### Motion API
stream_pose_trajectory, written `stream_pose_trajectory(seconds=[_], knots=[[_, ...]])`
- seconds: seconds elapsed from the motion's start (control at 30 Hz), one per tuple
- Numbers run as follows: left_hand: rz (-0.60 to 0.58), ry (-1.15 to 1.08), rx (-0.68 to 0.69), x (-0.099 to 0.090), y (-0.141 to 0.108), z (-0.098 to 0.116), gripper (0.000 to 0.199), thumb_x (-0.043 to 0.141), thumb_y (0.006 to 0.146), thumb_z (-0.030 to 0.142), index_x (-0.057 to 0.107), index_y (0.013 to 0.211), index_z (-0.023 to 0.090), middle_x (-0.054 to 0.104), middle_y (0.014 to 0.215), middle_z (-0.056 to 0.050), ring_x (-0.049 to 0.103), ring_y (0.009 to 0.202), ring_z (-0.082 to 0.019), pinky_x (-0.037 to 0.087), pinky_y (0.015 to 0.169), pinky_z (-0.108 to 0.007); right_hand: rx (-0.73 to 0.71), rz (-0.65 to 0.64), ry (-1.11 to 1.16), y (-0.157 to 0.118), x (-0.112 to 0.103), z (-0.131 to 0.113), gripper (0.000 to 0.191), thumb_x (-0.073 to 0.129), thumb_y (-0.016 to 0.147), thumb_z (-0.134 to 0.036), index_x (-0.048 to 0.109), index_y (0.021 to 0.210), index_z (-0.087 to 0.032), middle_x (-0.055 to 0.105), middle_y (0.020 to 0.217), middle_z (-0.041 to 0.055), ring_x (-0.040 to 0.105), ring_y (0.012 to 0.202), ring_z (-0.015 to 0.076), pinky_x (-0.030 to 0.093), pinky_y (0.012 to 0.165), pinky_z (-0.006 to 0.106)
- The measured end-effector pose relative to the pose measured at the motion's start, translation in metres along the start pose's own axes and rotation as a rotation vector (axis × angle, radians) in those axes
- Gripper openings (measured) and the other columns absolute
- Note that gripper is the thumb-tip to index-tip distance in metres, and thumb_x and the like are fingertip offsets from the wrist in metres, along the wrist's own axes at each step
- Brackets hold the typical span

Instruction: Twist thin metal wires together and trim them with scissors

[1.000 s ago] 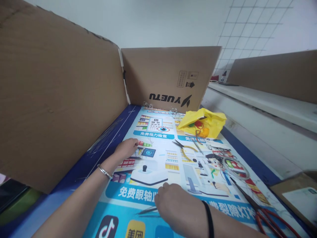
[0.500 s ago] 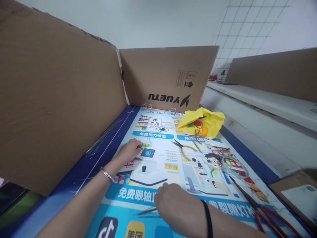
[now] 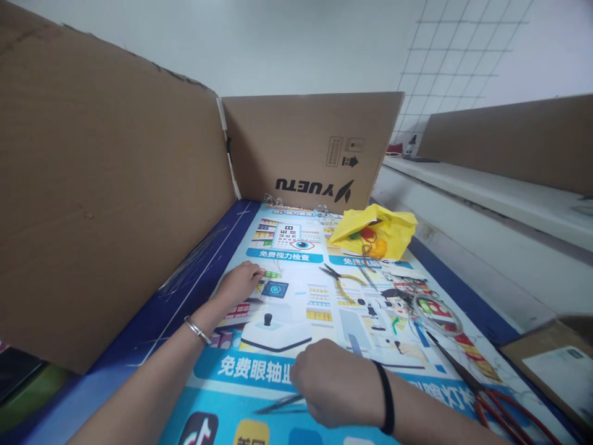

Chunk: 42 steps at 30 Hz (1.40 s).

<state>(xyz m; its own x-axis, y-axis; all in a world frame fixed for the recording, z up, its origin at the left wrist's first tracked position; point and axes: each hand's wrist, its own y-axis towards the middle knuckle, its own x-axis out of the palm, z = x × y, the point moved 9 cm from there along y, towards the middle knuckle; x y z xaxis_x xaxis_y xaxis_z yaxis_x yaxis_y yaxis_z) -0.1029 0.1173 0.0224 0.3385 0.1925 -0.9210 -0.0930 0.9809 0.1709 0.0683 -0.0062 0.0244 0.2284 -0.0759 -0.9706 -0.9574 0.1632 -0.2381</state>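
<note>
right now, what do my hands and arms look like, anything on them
Both hands are ungloved, and no sleeve shows on either side. Around the wrist of the left hand is a shiny, silver-coloured metal bangle. Around the wrist of the right hand is a plain, narrow black band.

Two hands (image 3: 238, 283) (image 3: 338, 384); toward 4 o'clock: one pliers (image 3: 337, 277), one scissors (image 3: 480, 387), one wire coil (image 3: 418, 314); 3 o'clock: one yellow bag (image 3: 399, 228).
</note>
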Motion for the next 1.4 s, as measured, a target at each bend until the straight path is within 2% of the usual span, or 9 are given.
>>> stream_pose_trajectory(seconds=[0.17,0.33,0.43,0.57,0.7,0.87,0.97,1.1,1.4], knots=[[0.076,0.029,-0.002,-0.008,-0.003,0.003,0.024,0.039,0.085,0.031,0.060,0.081,0.021,0.060,0.087,-0.004,0.057,0.079,-0.016,0.040,0.069,-0.025,0.014,0.072,0.171,0.003,-0.003,0.019,0.005,0.051,0.062,-0.019,0.056,0.063,-0.017,0.060,0.061,0.0012,0.046,0.049,0.0115,0.021,0.043,0.023],[0.094,-0.033,0.009,-0.012,-0.004,0.010,0.019,0.042,0.084,0.027,0.061,0.083,0.022,0.061,0.090,-0.003,0.056,0.083,-0.015,0.041,0.075,-0.024,0.053,0.196,0.559,0.012,-0.001,0.049,0.006,0.051,0.064,-0.016,0.054,0.069,-0.017,0.057,0.062,-0.0032,0.048,0.054,0.0083,0.031,0.048,0.018],[0.101,-0.088,0.094,-0.014,-0.005,0.024,0.020,0.042,0.084,0.025,0.062,0.082,0.022,0.063,0.087,-0.002,0.056,0.084,-0.016,0.041,0.078,-0.025,0.171,0.315,0.746,0.016,0.000,0.075,0.010,0.048,0.065,-0.011,0.055,0.070,-0.016,0.057,0.064,-0.0022,0.050,0.057,0.0082,0.036,0.052,0.017],[0.073,-0.172,0.213,-0.012,-0.008,0.046,0.020,0.042,0.083,0.023,0.062,0.081,0.021,0.065,0.084,0.000,0.057,0.083,-0.015,0.040,0.079,-0.025,0.282,0.449,0.862,0.016,0.002,0.100,0.010,0.048,0.067,-0.011,0.056,0.069,-0.015,0.056,0.064,-0.0015,0.049,0.058,0.0086,0.038,0.054,0.017],[0.015,-0.237,0.249,-0.008,-0.011,0.060,0.019,0.045,0.082,0.024,0.064,0.082,0.021,0.066,0.085,0.000,0.057,0.083,-0.014,0.042,0.077,-0.024,0.235,0.380,0.904,0.016,0.007,0.098,0.013,0.048,0.066,-0.010,0.058,0.072,-0.014,0.056,0.064,-0.0018,0.049,0.058,0.0086,0.038,0.054,0.017],[-0.022,-0.242,0.222,-0.004,-0.011,0.060,0.019,0.046,0.082,0.023,0.065,0.084,0.021,0.066,0.088,-0.001,0.057,0.085,-0.016,0.042,0.080,-0.027,0.054,0.223,0.865,0.014,0.006,0.073,0.012,0.052,0.069,-0.014,0.063,0.074,-0.015,0.060,0.070,-0.0017,0.052,0.062,0.0089,0.039,0.058,0.017],[-0.017,-0.263,0.249,-0.005,-0.012,0.061,0.018,0.046,0.082,0.022,0.065,0.084,0.020,0.066,0.087,-0.002,0.057,0.085,-0.015,0.042,0.079,-0.026,-0.037,0.223,0.840,0.014,0.001,0.063,0.011,0.057,0.069,-0.016,0.065,0.076,-0.015,0.061,0.078,0.0001,0.055,0.069,0.0099,0.042,0.064,0.018],[-0.027,-0.266,0.262,-0.004,-0.013,0.064,0.018,0.047,0.082,0.022,0.065,0.085,0.020,0.066,0.087,-0.001,0.058,0.084,-0.015,0.042,0.079,-0.025,-0.048,0.231,0.800,0.014,-0.003,0.063,0.010,0.058,0.072,-0.017,0.066,0.078,-0.014,0.060,0.078,0.0010,0.055,0.070,0.0101,0.042,0.066,0.019],[-0.091,-0.261,0.323,0.001,-0.018,0.075,0.018,0.048,0.081,0.022,0.065,0.082,0.021,0.066,0.084,0.000,0.058,0.080,-0.014,0.042,0.075,-0.025,-0.101,0.102,0.792,0.012,-0.001,0.058,0.013,0.060,0.077,-0.026,0.067,0.079,-0.015,0.062,0.078,0.0006,0.056,0.071,0.0102,0.041,0.066,0.019]])
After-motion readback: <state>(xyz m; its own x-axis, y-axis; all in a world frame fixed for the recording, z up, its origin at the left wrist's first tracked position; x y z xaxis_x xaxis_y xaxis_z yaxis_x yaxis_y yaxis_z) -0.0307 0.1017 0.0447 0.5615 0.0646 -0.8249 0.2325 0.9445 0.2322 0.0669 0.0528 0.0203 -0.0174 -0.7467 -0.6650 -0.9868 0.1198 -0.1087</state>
